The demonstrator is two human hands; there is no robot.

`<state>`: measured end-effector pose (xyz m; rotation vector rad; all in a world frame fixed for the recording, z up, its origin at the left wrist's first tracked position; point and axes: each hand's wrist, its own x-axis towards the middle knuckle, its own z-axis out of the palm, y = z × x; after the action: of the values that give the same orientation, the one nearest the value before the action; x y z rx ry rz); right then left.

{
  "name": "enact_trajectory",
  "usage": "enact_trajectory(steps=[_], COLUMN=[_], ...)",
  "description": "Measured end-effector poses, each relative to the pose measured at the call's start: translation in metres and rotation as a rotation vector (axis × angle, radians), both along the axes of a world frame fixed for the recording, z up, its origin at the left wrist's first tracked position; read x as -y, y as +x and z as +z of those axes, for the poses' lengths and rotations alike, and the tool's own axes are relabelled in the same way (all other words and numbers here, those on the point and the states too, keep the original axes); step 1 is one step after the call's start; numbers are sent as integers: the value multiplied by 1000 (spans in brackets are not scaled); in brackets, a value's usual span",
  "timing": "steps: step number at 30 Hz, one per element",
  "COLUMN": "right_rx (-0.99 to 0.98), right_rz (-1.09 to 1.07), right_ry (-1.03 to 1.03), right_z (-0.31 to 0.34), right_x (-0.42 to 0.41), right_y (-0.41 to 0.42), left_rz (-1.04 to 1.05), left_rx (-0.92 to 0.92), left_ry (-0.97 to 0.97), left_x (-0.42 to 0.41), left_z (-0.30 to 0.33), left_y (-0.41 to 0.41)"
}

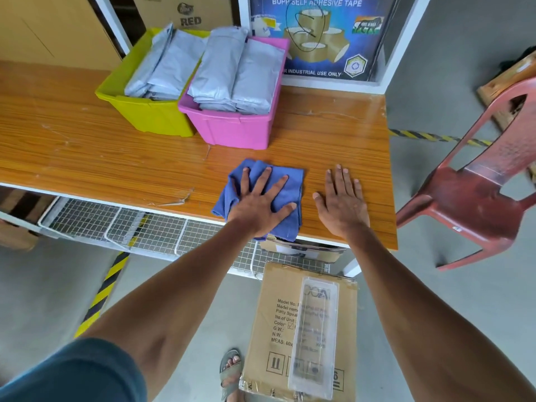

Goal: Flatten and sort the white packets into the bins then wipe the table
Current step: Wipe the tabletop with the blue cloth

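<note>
Blue cloth [262,195] lies crumpled at the near edge of the wooden table [87,158], and the left hand [261,203] presses flat on it, fingers straight and spread wide, pointing toward 1 o'clock. The right hand [342,198] rests palm down on bare wood just beside the cloth at its 3 o'clock side, fingers straight and close together, holding nothing.

The white packets [237,74] are all in the bins at the far side of the table, toward 11 o'clock from the hands. A pink bin [232,130] stands touching a yellow-green bin [145,114] at its 9 o'clock side, and each holds a stack of packets leaning back past the rim.

A red plastic chair [475,198] stands tilted off the table's end at 3 o'clock. A cardboard box [278,329] stands on the floor at 6 o'clock, beside a sandalled foot [230,372].
</note>
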<state>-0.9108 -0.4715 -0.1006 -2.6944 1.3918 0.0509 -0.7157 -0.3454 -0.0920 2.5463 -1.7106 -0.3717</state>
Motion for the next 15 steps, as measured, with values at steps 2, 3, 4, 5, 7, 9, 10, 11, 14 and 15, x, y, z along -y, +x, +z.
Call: enact_trajectory(steps=[2,3,4,5,7,9,10,11,14,15], right_rx=[-4,-4,-3,-1,1,6,17,37,168,225], right_rz=[10,10,8,7,1,-10,-21,-38,-52,-38], right_ry=[0,2,8,16,50,95,123,161,276,305], right_z=[0,1,1,1,3,5,8,11,27,35], right_x=[0,0,0,-2,-6,-13,-15,-17,-21,-23], right_y=[-1,-2,-3,-4,-2,-1,1,2,14,23], left_rz=[79,134,176,188,120,62,67,78,102,126], left_rx=[-17,-11,5,34,73,43,21,15,69,50], left_ry=[14,40,71,103,153,158,120,51,-269,-365], left_x=[0,1,1,1,1,-2,-3,-7,-19,-22], left_z=[2,4,5,7,15,29,38,46,67,72], left_y=[15,22,27,29,27,21,19,18,28,35])
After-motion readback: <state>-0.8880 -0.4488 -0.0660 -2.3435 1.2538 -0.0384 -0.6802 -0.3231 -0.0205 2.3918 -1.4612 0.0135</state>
